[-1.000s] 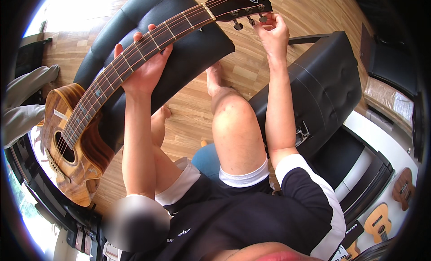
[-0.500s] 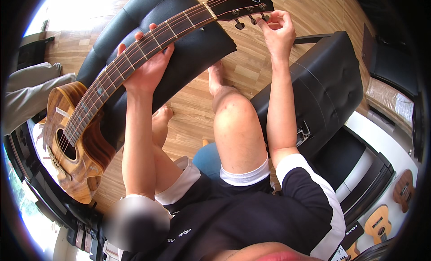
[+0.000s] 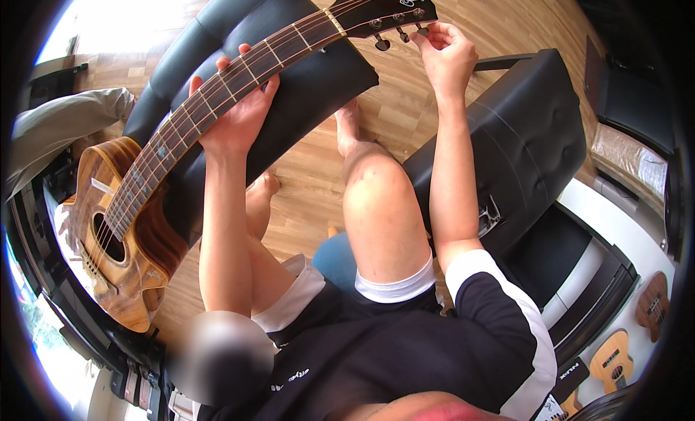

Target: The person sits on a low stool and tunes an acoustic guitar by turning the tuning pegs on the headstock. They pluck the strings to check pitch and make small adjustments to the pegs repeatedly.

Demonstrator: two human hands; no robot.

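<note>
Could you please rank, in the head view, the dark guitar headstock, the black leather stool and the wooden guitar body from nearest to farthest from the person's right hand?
Measured from the right hand:
1. Dark guitar headstock, just to its left, its fingers at a tuning peg.
2. Black leather stool, below and to the right.
3. Wooden guitar body, far off at lower left.

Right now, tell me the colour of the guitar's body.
Golden-brown figured wood, darker at the sides; the guitar shows best in the head view.

left hand (image 3: 235, 117) on guitar neck (image 3: 239, 66) | right hand (image 3: 447, 55) fingers (image 3: 423, 39) pinching tuning peg (image 3: 420, 28)
</note>
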